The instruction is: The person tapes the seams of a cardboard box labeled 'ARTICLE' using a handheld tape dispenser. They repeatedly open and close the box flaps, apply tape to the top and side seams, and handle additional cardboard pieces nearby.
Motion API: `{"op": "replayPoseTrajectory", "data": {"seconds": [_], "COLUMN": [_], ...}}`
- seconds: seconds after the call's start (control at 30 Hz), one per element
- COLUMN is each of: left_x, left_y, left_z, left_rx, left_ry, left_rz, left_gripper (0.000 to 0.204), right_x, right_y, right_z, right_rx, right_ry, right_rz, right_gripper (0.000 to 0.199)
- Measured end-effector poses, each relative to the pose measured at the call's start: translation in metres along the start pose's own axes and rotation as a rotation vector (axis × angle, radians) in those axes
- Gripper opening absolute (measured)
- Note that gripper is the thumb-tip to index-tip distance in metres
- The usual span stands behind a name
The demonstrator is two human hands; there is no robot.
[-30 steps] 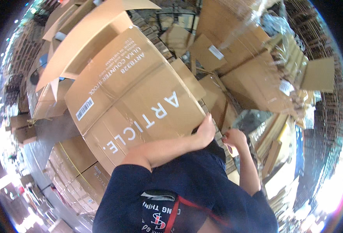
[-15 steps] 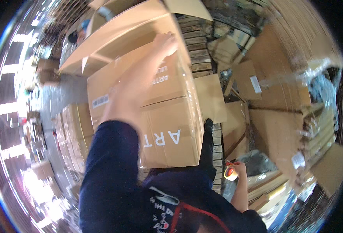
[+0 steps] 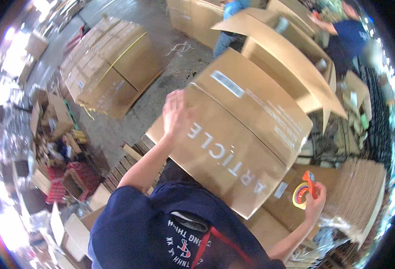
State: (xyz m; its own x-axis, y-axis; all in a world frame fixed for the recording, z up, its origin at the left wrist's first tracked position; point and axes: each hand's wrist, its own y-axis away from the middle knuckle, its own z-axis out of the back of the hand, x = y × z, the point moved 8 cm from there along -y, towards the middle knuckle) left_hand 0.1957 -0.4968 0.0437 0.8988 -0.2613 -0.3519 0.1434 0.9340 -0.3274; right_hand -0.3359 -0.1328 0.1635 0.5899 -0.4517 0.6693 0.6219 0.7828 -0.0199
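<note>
A large closed cardboard carton (image 3: 246, 134) stands in front of me, with white printing, a label and a seam across its top. My left hand (image 3: 176, 114) rests on the carton's left edge, fingers stretched out and slightly blurred, holding nothing. Off the near right corner, my right hand (image 3: 315, 202) grips an orange tape dispenser (image 3: 310, 180) carrying a yellow-edged roll of tape. The dispenser is held apart from the carton.
Beyond the carton stands an open carton (image 3: 287, 58) with raised flaps. Strapped cartons (image 3: 112, 67) sit on a pallet at left. Stacked cardboard sheets (image 3: 358, 193) lie at right. Two people work at the far side. Scrap cartons (image 3: 54, 112) fill the left.
The view has swung round to the left. My left hand has come from the carton's far side to its left edge. My right hand has risen beside the carton, still holding the tape dispenser.
</note>
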Motion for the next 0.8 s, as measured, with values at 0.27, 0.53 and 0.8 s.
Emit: {"op": "replayPoseTrajectory", "data": {"seconds": [0.27, 0.53, 0.8], "left_x": [0.163, 0.195, 0.134], "left_y": [0.044, 0.066, 0.004], "left_z": [-0.057, -0.059, -0.027], "left_rx": [0.841, 0.810, 0.239], "left_ry": [0.845, 1.149, 0.477], "left_rz": [0.305, 0.564, -0.426], "left_gripper": [0.089, 0.153, 0.067], "right_x": [0.511, 0.584, 0.616], "right_y": [-0.004, 0.018, -0.019], "right_z": [-0.407, -0.738, -0.620], "right_rx": [0.937, 1.414, 1.575], "right_ry": [0.301, 1.273, 1.483], "right_rz": [0.906, 0.962, 0.947], "right_gripper": [0.035, 0.026, 0.027]}}
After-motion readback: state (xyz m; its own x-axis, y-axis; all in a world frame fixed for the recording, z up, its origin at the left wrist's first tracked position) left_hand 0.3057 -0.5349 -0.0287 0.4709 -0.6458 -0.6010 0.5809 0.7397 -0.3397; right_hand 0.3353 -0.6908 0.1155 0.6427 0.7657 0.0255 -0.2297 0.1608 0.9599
